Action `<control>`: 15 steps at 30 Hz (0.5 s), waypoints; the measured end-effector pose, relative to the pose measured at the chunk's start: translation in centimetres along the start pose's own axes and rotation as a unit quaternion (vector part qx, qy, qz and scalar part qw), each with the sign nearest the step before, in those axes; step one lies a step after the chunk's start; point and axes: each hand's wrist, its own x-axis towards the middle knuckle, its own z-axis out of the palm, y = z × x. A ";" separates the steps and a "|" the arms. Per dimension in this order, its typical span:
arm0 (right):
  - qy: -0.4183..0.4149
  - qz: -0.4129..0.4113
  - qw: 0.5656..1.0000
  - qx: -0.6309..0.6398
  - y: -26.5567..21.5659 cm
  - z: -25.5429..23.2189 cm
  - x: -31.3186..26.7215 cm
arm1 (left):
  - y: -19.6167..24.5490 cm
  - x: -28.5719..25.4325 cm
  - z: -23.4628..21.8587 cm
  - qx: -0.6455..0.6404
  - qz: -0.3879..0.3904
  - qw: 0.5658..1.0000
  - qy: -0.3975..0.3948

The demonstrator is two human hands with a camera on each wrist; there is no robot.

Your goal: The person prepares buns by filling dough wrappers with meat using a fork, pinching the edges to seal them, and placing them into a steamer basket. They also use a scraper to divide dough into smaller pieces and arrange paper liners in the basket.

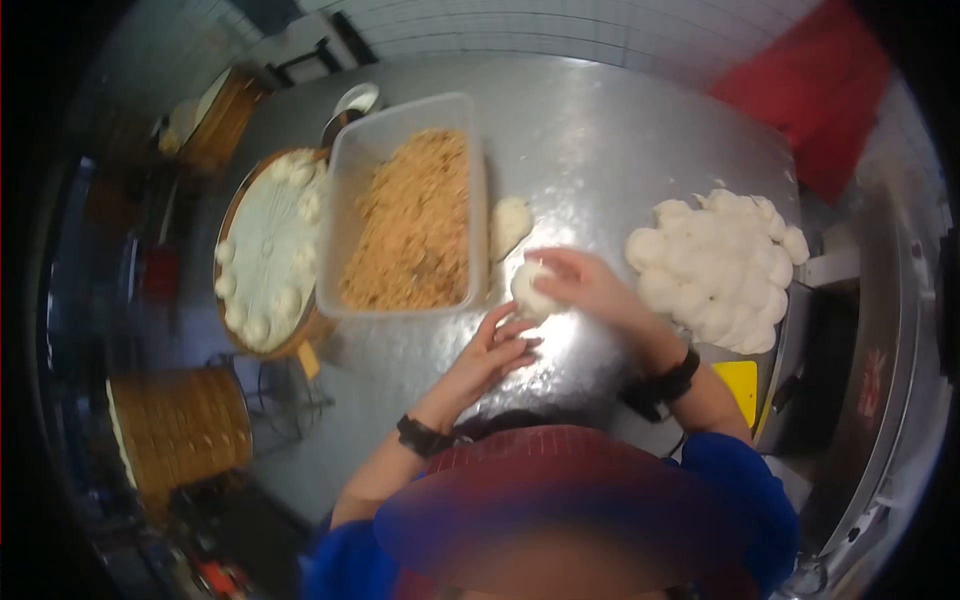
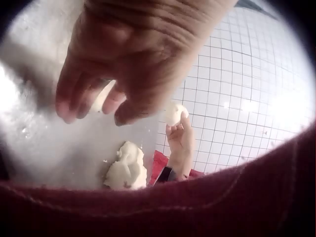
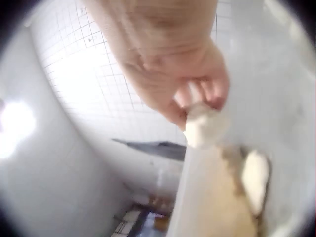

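In the head view, my right hand [image 1: 600, 290] pinches a white dough ball [image 1: 530, 288] between thumb and fingers above the steel table [image 1: 570, 130]. The right wrist view shows this dough [image 3: 205, 129] at the fingertips. My left hand [image 1: 488, 362] is just nearer to me, its fingers spread and loosely bent, holding nothing. Left of the dough ball stands a clear plastic tub [image 1: 400, 313] of crumbly orange-brown filling [image 1: 415, 210]. A flat white dough piece [image 1: 513, 224] lies against the tub's right side.
A heap of dough pieces [image 1: 715, 265] lies on the right of the table, with a yellow scraper [image 1: 738, 392] near it. On the left, a round steamer [image 1: 268, 250] holds several white buns around its edge. Stacked steamers [image 1: 190, 430] stand lower left. Red cloth [image 1: 820, 90] hangs at the back right.
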 end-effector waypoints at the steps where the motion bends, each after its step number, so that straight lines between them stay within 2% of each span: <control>1: -0.022 0.013 1.000 0.013 0.8 2.2 -1.4 | 0.1 -0.7 -0.2 -0.011 0.013 1.000 0.012; 3: -0.005 -0.033 0.999 -0.029 4.3 5.8 -2.8 | -0.3 -2.5 -2.0 0.016 0.015 0.999 0.033; 4: 0.028 -0.035 0.996 -0.072 4.2 7.7 -3.2 | -0.6 -3.7 -2.6 0.010 0.028 0.998 0.048; 6: 0.020 -0.038 0.992 -0.122 5.4 10.2 -2.7 | -1.0 -5.9 -3.9 0.052 0.004 0.993 0.106; 7: 0.035 -0.036 0.984 -0.170 5.9 11.4 -2.9 | -1.2 -7.0 -4.5 0.044 0.009 0.992 0.120; 9: 0.022 -0.022 0.982 -0.188 6.4 13.6 -2.5 | -1.8 -8.2 -5.6 0.131 -0.024 0.968 0.213; 11: -0.012 0.028 0.973 -0.227 7.9 14.6 -1.5 | -3.2 -8.4 -7.9 0.135 0.006 0.961 0.241; 13: -0.047 -0.075 0.937 -0.339 9.4 14.7 -0.6 | -2.9 -8.2 -9.2 0.245 -0.031 0.927 0.281; 14: -0.036 -0.088 0.908 -0.407 10.0 15.0 -0.9 | -3.7 -8.3 -10.1 0.234 -0.038 0.930 0.280; 15: -0.040 -0.082 0.906 -0.413 10.6 15.3 -0.9 | -4.2 -8.2 -11.0 0.363 -0.010 0.880 0.308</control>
